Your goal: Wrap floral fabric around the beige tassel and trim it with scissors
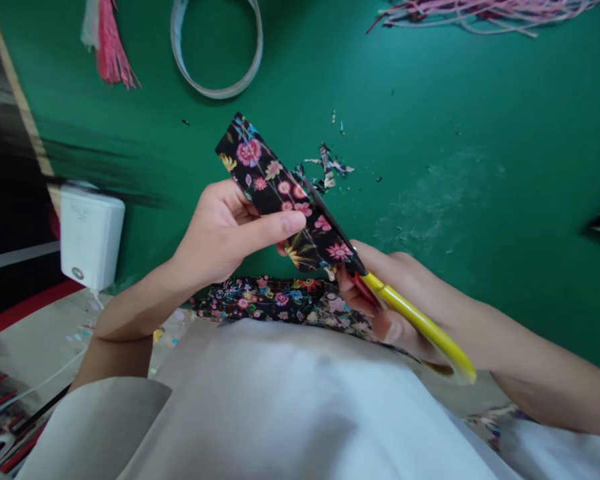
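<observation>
My left hand (230, 230) is closed on a black strip of floral fabric (273, 173), thumb on top and fingers underneath. The strip slants from upper left to lower right. My right hand (395, 293) grips scissors with yellow handles (420, 320). Their dark blade lies along the strip's right long edge; whether the blades are parted is hard to tell. More floral fabric (270, 297) lies at the table's near edge, against my body. Small fabric scraps (327, 167) are on the green table (430, 120) just beyond the strip.
A roll of tape or ring (220, 92) lies at the back left, beside a pink tassel (111, 50). Pink cords (490, 13) are piled at the back right. A white device (91, 233) with a cable sits at the left edge.
</observation>
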### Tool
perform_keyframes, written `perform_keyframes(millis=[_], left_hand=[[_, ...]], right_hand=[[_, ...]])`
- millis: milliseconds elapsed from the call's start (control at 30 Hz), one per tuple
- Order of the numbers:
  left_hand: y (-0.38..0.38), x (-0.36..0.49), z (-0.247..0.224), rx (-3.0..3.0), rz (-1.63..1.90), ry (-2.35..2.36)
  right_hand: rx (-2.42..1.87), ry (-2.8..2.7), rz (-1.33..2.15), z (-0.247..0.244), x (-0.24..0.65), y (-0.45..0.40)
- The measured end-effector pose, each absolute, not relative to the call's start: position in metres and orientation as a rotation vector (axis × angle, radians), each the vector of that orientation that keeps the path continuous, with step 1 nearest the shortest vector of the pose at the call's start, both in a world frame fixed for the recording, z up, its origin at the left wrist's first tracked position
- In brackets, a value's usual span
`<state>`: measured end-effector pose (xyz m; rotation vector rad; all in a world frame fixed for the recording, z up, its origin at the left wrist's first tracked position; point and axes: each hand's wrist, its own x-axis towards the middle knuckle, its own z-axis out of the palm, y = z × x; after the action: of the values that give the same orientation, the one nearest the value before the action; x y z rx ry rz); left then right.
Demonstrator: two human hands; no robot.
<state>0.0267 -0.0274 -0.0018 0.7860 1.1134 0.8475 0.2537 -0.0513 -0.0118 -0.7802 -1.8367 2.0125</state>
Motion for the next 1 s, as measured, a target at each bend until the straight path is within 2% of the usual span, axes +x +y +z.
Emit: perform_keyframes(millis=[233,433,1000], left_hand=[[-0.0272,0.0271,-0.0051,0.764,0.877,1.022],[-0.0274,0.0291,-0.003,0.729,0.935,1.101],[-0.0249,0.0317,-0.0013,0.677,0.858,1.164]], right_hand=[[-0.915,-1.829,1.964,-0.0148,0.2487,-0.0565],[-0.882,-1.695,2.084,-0.0148,0.2511,-0.057],[-0.973,-1.836,2.135,-0.0084,0.2538,-0.0546]])
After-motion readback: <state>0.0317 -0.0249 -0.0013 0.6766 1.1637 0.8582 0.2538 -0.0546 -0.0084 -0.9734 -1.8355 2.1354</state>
